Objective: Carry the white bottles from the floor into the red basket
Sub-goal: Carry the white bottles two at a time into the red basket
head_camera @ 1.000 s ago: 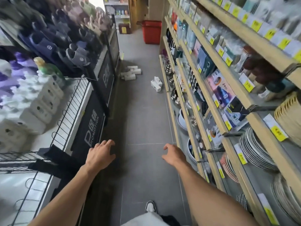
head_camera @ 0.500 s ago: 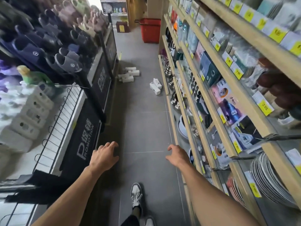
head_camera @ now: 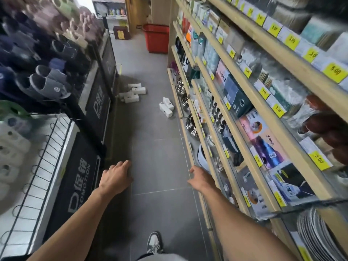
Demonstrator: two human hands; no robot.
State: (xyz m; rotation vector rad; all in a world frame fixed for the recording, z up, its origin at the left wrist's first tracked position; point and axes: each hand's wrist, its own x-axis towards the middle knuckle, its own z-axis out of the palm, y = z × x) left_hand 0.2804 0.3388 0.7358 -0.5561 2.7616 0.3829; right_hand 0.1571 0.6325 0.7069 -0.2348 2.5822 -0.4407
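Observation:
Several white bottles lie on the grey floor ahead. One cluster of white bottles [head_camera: 134,92] sits by the foot of the left display, and a smaller pair of white bottles [head_camera: 166,107] lies near the right shelf's base. The red basket [head_camera: 157,38] stands at the far end of the aisle, beside the end of the right shelf. My left hand [head_camera: 115,177] and my right hand [head_camera: 201,178] reach forward over the floor, both empty with relaxed fingers, well short of the bottles.
A narrow aisle runs between a slipper rack [head_camera: 47,53] with black promotion panels [head_camera: 98,102] on the left and wooden shelves [head_camera: 244,102] of boxed goods, bowls and plates on the right. My shoe [head_camera: 154,243] is on the floor below.
I have walked forward along the aisle; the bottles and red basket appear closer. Both hands stay empty and outstretched.

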